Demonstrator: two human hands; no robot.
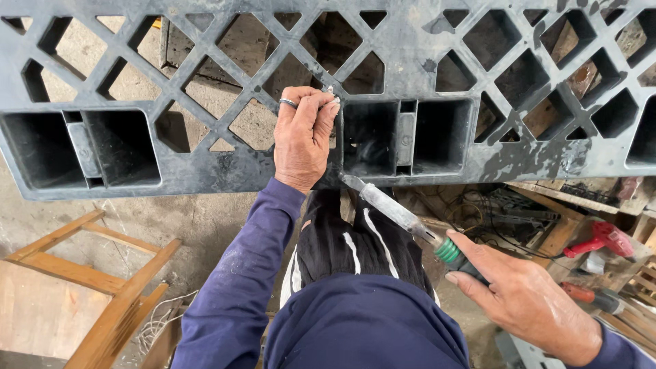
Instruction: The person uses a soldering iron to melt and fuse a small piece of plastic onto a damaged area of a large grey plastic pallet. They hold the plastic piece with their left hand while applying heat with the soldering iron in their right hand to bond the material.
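Both hands work a grey pallet, right hand holding a soldering iron.

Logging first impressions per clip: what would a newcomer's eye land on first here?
A big grey plastic pallet with diamond cut-outs fills the top. At its centre the left hand pinches something small against it, while the right hand holds a soldering-iron-like tool with its tip at the pallet's lower edge.
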